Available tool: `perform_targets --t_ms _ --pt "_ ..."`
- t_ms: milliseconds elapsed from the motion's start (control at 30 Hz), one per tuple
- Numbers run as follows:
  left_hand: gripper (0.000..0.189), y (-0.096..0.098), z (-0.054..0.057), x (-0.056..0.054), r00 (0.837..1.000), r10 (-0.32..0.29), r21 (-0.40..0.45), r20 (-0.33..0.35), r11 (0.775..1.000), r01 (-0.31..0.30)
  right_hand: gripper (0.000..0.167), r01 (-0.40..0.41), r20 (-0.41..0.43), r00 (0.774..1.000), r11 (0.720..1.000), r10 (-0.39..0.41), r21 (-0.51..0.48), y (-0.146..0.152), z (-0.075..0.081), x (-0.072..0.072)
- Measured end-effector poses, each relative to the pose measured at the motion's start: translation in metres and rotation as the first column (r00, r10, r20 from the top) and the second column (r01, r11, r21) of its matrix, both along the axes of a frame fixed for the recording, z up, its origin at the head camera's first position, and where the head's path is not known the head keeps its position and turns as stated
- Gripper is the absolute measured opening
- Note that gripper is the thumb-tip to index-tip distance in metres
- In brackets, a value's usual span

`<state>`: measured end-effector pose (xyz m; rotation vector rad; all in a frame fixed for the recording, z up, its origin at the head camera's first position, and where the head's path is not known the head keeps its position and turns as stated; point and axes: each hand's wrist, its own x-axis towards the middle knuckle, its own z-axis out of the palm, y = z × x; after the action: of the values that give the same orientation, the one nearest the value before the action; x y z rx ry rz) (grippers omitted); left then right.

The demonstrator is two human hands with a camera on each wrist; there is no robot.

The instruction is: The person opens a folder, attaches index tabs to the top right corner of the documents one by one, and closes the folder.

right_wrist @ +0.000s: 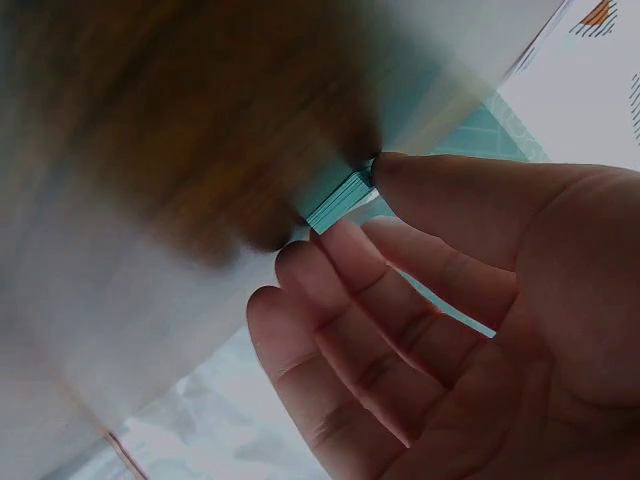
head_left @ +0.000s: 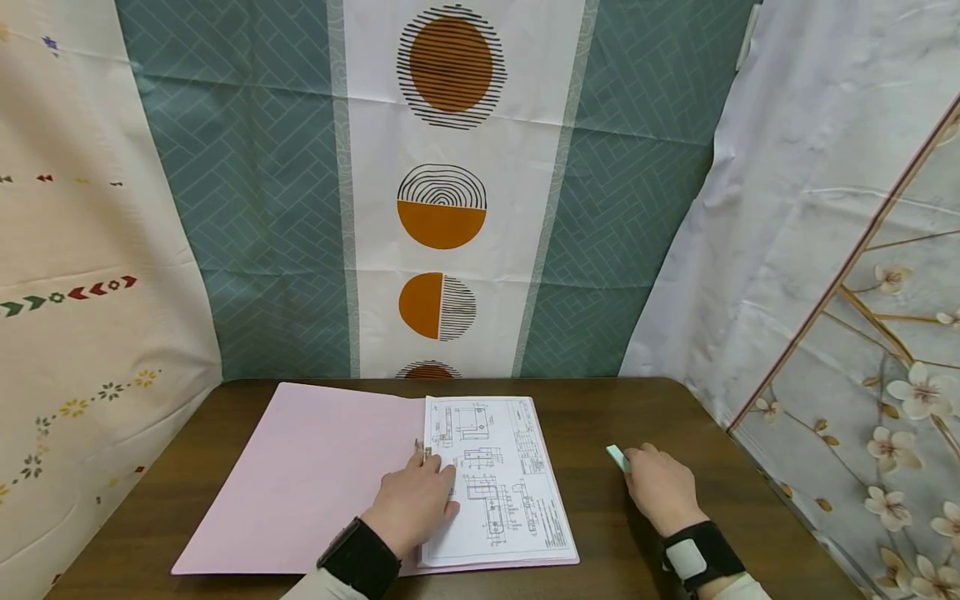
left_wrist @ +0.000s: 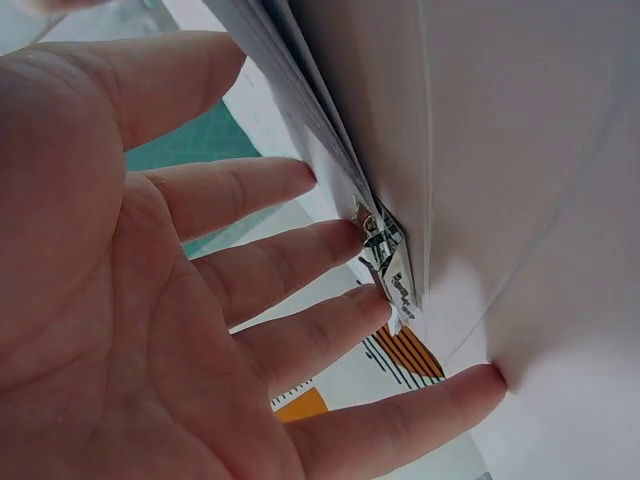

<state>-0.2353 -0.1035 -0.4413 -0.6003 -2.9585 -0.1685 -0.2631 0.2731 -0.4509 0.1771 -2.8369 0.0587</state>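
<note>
An open pink folder (head_left: 315, 483) lies on the table, with a stack of drawing sheets (head_left: 498, 475) on its right side. My left hand (head_left: 416, 500) rests at the inner edge of that stack by the folder's spine, fingers stretched out and spread. In the left wrist view, its middle fingertips touch a small metal clip (left_wrist: 385, 240) along the spine. To the right of the folder, my right hand (head_left: 663, 487) pinches a small mint-green sticky note pad (head_left: 618, 457) between thumb and fingers, low over the table. The pad's layered edge (right_wrist: 340, 203) shows in the right wrist view.
The brown wooden table (head_left: 600, 533) extends around the folder. Behind it hangs a green and white patterned curtain (head_left: 457, 317). A cream cloth (head_left: 97, 333) hangs at the left, and a flowered cloth (head_left: 847, 333) at the right.
</note>
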Motion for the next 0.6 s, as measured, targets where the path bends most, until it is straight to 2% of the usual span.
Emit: perform_targets --t_ms 133,400,600 --pt "0.049 0.000 0.001 0.001 1.000 -0.008 -0.018 -0.014 1.000 0.008 0.015 -0.001 0.014 1.000 1.000 0.001 -0.015 0.002 0.001 -0.002" --pt "0.044 -0.001 0.002 0.002 0.999 -0.025 -0.029 -0.033 0.999 0.024 0.015 -0.020 0.020 1.000 0.998 0.021 -0.053 0.002 0.004 -0.002" --pt "0.042 -0.002 0.002 0.002 0.999 -0.017 -0.027 -0.038 1.000 0.016 0.017 -0.051 -0.040 0.998 0.992 0.047 -0.115 -0.014 0.011 0.001"
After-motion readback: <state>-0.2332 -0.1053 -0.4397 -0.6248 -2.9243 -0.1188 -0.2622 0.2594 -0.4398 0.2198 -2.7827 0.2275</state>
